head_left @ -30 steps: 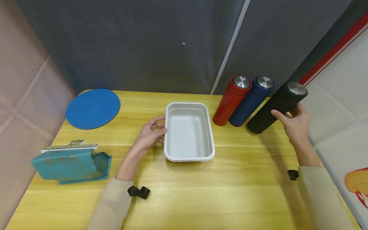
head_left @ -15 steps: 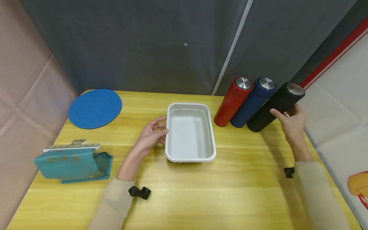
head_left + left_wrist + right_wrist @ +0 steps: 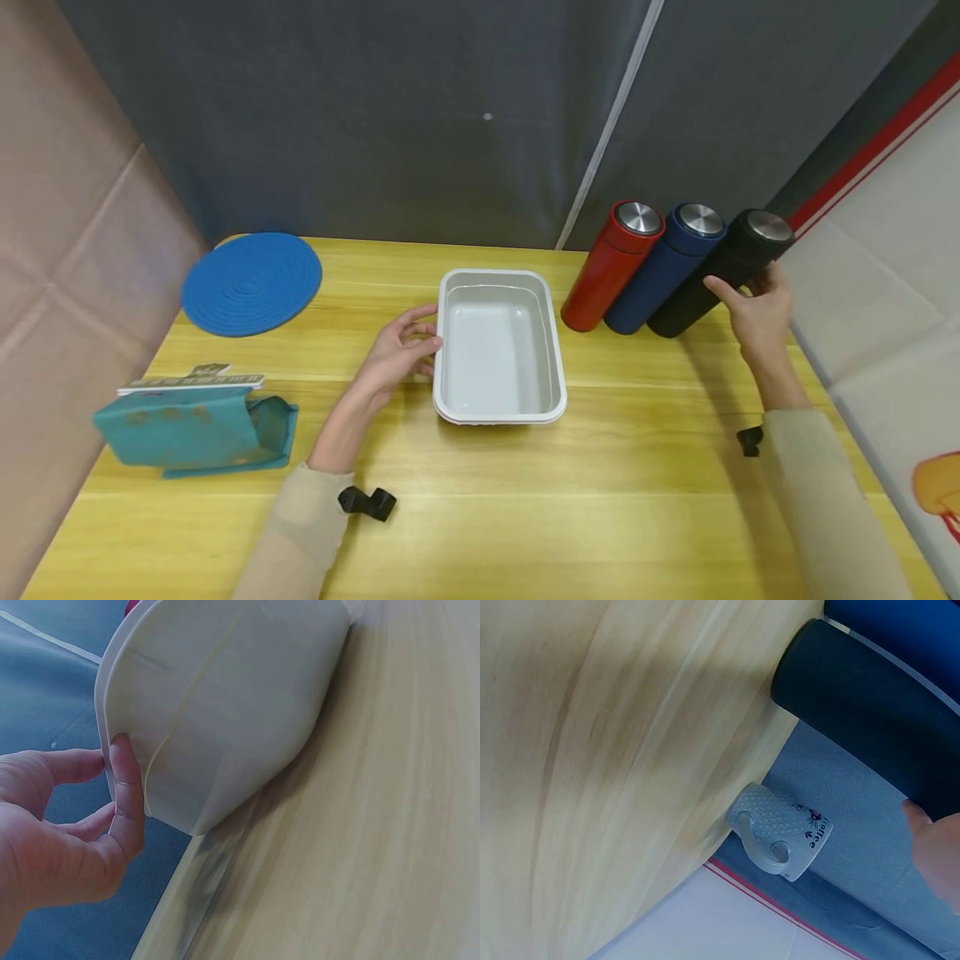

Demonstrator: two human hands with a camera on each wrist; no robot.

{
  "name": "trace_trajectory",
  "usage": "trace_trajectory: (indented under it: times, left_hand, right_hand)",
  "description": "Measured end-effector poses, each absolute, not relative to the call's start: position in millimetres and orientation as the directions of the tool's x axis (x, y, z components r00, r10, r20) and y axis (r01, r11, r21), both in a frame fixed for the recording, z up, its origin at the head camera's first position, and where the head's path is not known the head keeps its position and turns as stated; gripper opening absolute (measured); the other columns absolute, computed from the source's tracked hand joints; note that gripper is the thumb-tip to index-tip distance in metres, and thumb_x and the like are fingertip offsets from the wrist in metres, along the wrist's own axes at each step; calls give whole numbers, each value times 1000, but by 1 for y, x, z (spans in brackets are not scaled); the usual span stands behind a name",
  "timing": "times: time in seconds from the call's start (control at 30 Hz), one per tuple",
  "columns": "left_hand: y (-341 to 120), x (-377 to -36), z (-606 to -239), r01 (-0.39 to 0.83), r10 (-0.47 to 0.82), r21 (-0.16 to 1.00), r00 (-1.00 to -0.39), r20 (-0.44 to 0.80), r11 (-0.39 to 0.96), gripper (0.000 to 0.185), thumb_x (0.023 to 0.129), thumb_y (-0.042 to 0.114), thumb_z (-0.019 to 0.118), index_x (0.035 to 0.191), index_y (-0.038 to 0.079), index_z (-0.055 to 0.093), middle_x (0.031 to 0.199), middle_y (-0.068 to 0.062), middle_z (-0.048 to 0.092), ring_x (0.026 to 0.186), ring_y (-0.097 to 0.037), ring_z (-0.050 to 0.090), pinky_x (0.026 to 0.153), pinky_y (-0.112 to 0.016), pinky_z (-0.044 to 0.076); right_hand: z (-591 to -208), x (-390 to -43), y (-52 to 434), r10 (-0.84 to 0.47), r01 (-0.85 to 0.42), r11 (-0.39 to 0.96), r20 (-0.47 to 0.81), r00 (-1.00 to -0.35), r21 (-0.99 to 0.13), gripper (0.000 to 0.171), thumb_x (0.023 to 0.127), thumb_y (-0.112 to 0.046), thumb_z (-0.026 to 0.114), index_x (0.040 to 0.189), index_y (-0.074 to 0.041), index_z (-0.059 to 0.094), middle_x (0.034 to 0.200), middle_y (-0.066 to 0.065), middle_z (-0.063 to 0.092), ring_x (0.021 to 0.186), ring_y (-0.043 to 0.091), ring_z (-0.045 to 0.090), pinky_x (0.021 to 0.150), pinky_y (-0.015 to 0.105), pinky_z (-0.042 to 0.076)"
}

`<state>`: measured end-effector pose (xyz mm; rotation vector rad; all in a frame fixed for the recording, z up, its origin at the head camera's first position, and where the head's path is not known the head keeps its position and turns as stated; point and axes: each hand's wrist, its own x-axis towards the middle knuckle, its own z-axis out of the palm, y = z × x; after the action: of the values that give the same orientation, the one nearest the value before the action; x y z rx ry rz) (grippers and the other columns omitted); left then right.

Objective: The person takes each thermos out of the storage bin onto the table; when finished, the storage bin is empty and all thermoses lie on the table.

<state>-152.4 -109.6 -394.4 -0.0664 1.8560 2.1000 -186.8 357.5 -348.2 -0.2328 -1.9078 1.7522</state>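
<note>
A white rectangular tray (image 3: 557, 350) lies empty in the middle of the wooden table. My left hand (image 3: 408, 340) holds its left rim; in the left wrist view the thumb (image 3: 126, 787) lies on the tray's (image 3: 225, 712) edge with the index finger behind it. At the back right stand a red flask (image 3: 611, 267), a blue flask (image 3: 663, 267) and a black flask (image 3: 708, 279), all with steel caps, side by side. My right hand (image 3: 742, 292) grips the black flask's upper part, thumb in front and fingers behind. The black flask (image 3: 862, 705) fills the right wrist view's top.
A round blue mat (image 3: 251, 283) lies at the back left. A teal pouch (image 3: 191, 429) with a white strip (image 3: 191, 383) on it sits front left. A grey curtain closes the back. A grey mug (image 3: 780, 840) shows beyond the table's right edge.
My right hand has carried the black flask left until it stands against the blue one. The left hand and the tray have stayed in place.
</note>
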Motion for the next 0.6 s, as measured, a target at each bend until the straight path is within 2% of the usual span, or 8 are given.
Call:
trace_trajectory:
  times: [0.43,0.6]
  left_hand:
    - [-108,-153,-395,-276,231,958,-940,-250,-85,56,91,0,62,143,11,43,116,-15,51,74,-17,61,61,-30,58]
    - [-111,-153,-396,-277,238,959,-938,-253,-69,56,93,3,62,144,11,41,119,-18,50,76,-20,62,64,-33,59]
  right_hand:
    - [-342,-183,351,398,-266,195,324,-858,-944,49,72,7,79,115,-9,62,105,3,61,94,13,57,79,15,48]
    - [-350,-183,352,365,-206,306,314,-877,-930,51,81,-1,75,126,-11,54,110,-1,56,98,10,55,80,15,46]
